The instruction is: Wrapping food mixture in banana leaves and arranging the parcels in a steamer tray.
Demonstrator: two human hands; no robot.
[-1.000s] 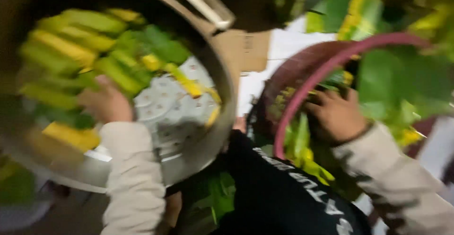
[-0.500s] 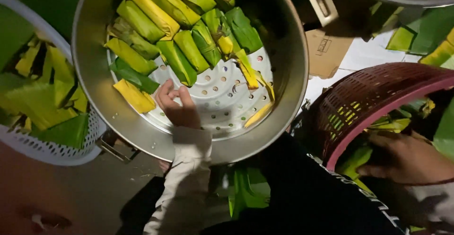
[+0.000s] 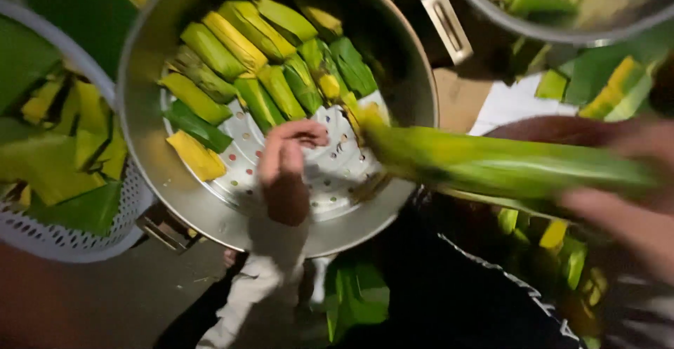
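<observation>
The left hand [image 3: 284,163] rests loosely curled and empty on the steamer pot's [image 3: 147,68] perforated tray while the blurred right hand [image 3: 625,201] grips a leaf-wrapped parcel [image 3: 505,166] over the pot's right rim, seemingly mid-loading beside the packed rows.

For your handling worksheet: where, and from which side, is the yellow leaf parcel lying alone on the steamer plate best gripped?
Probably across the middle of the yellow parcel, from above: it lies flat on the perforated plate, long sides free, near the left hand.

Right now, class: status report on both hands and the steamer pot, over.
Left hand empty, resting on the perforated tray. Right hand gripping a leaf-wrapped parcel, blurred. Wrapped parcels fill the steamer pot's far half.
</observation>
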